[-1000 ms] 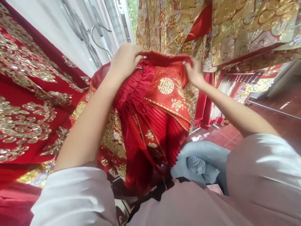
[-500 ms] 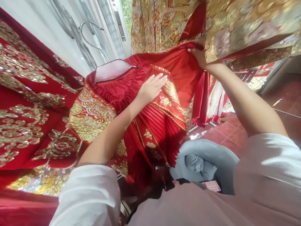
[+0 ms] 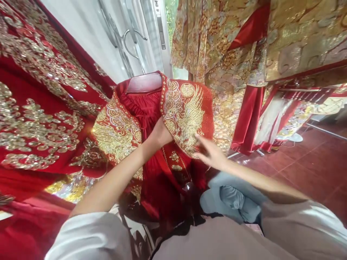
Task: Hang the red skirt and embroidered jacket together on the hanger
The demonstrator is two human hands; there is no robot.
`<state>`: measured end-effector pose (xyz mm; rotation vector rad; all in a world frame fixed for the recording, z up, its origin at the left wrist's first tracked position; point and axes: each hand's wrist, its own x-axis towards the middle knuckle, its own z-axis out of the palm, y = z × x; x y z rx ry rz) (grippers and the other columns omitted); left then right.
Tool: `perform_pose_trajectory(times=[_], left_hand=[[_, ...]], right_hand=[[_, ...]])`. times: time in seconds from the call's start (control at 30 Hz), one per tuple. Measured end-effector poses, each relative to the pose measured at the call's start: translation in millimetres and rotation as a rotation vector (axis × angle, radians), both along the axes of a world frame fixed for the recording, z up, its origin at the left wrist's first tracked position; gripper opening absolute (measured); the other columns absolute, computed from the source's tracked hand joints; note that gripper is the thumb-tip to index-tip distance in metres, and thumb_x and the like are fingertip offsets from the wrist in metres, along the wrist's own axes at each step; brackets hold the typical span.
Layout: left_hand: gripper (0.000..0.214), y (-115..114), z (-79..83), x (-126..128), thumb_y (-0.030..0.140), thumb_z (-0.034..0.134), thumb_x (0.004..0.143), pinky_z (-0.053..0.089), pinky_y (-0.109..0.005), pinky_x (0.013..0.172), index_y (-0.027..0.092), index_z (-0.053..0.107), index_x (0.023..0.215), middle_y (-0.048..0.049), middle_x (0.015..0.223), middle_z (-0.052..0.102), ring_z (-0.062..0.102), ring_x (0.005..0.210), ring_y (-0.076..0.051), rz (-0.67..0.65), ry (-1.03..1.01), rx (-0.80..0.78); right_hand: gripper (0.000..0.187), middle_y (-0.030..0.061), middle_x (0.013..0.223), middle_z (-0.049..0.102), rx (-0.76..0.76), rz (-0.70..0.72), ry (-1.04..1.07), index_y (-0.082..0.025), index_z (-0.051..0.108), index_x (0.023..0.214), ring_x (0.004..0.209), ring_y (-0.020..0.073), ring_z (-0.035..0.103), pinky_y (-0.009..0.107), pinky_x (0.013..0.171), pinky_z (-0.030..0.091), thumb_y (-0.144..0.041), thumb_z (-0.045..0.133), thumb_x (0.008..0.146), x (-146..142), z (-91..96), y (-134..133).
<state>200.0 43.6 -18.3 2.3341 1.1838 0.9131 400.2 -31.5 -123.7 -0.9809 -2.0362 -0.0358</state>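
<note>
A red jacket (image 3: 187,112) with gold embroidery hangs on a hanger (image 3: 145,82), over a gathered red pleated garment (image 3: 141,108). My left hand (image 3: 163,132) reaches beneath the jacket's right front panel; that panel covers its fingers. Beside the outer lower edge of the same panel is my right hand (image 3: 210,151), thumb and fingers apart. Its fingertips are at the embroidered cloth, and I cannot tell whether they touch it. The jacket's left panel (image 3: 116,130) drapes down at the other side.
Red gowns with sequins (image 3: 40,133) hang at the left. Gold patterned garments (image 3: 222,68) hang behind and to the right. A white door frame (image 3: 159,47) stands behind the hanger. Below right are a grey-blue armchair (image 3: 214,198) and a red tiled floor (image 3: 306,155).
The jacket's right panel, earlier held up and folded back by my right hand, now lies forward over my left hand. My right hand has let go and come down nearer.
</note>
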Motion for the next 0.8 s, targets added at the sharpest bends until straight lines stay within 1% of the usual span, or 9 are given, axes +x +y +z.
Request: perform_pose_trajectory(times=[0.1,0.2,0.3,0.37,0.43,0.53,0.67,0.73,0.8], left_hand=[[0.037,-22,20.4,-31,0.027,0.034,0.087,0.021,-0.038,0.116,0.019,0.070,0.082,-0.0095,0.101,0.069,0.051,0.121,-0.022,0.037,0.317,0.322],[0.032,-29,48.9,-55,0.028,0.038,0.087,0.012,-0.046,0.118,0.023,0.070,0.088,-0.0060,0.127,0.059,0.038,0.133,-0.026,0.087,0.536,0.596],[0.040,-22,75.7,-69,0.035,0.030,0.092,0.012,-0.051,0.115,0.030,0.058,0.119,0.0006,0.142,0.045,0.038,0.130,-0.028,0.285,0.523,0.717],[0.048,-13,85.4,-76,0.043,0.032,0.090,0.016,-0.049,0.114,0.029,0.044,0.134,0.0015,0.146,0.040,0.035,0.129,-0.031,0.436,0.407,0.697],[0.058,-5,86.6,-79,0.050,0.036,0.087,0.027,-0.046,0.109,0.025,0.036,0.139,-0.0003,0.146,0.039,0.037,0.126,-0.032,0.525,0.283,0.609],[0.058,2,81.1,-80,0.054,0.036,0.085,0.037,-0.045,0.098,0.026,0.035,0.136,-0.0034,0.137,0.048,0.045,0.117,-0.031,0.562,0.184,0.491],[0.055,5,81.5,-87,0.058,0.032,0.086,0.040,-0.042,0.090,0.027,0.043,0.129,-0.0018,0.126,0.059,0.054,0.104,-0.028,0.569,0.122,0.472],[0.055,8,85.2,-97,0.060,0.027,0.086,0.040,-0.041,0.090,0.026,0.051,0.123,0.0020,0.125,0.061,0.055,0.102,-0.027,0.558,0.070,0.436],[0.056,13,87.5,-111,0.061,0.026,0.086,0.040,-0.040,0.090,0.027,0.058,0.117,0.0078,0.124,0.061,0.054,0.104,-0.026,0.516,0.028,0.363]], right_hand=[[0.067,0.0141,0.126,0.053,0.021,-0.266,0.352,-0.022,0.036,0.141,0.116,0.0271,0.052,0.047,0.100,0.043,-0.049,0.054,0.083,39,-12.2,25],[0.061,0.0139,0.130,0.050,-0.311,-0.281,0.549,-0.021,0.049,0.128,0.123,0.0268,0.046,0.046,0.101,0.041,-0.059,0.049,0.080,64,-35.9,49],[0.047,0.0088,0.094,0.064,-0.798,-0.094,0.673,-0.021,0.061,0.095,0.086,0.0205,0.061,0.035,0.074,0.053,-0.062,0.053,0.074,60,-58.3,57],[0.042,0.0039,0.068,0.059,-0.928,-0.040,0.704,-0.019,0.059,0.073,0.059,0.0142,0.055,0.027,0.055,0.049,-0.060,0.063,0.066,50,-65.1,51],[0.043,-0.0003,0.054,0.048,-0.898,-0.055,0.731,-0.018,0.053,0.063,0.047,0.0098,0.044,0.023,0.045,0.042,-0.059,0.065,0.064,45,-64.2,39],[0.041,-0.0033,0.050,0.039,-0.775,-0.126,0.790,-0.018,0.056,0.070,0.043,0.0090,0.036,0.022,0.042,0.035,-0.060,0.056,0.073,52,-56.5,19],[0.042,0.0033,0.069,0.057,-0.575,-0.245,0.698,-0.019,0.062,0.086,0.066,0.0170,0.055,0.031,0.064,0.049,-0.059,0.056,0.074,65,-58.1,17],[0.045,0.0067,0.083,0.062,-0.593,-0.231,0.594,-0.021,0.061,0.085,0.085,0.0207,0.059,0.035,0.079,0.049,-0.064,0.054,0.072,60,-66.1,24],[0.048,0.0064,0.075,0.062,-0.636,-0.225,0.498,-0.022,0.056,0.071,0.081,0.0212,0.059,0.036,0.079,0.049,-0.069,0.048,0.073,47,-75.9,27]])
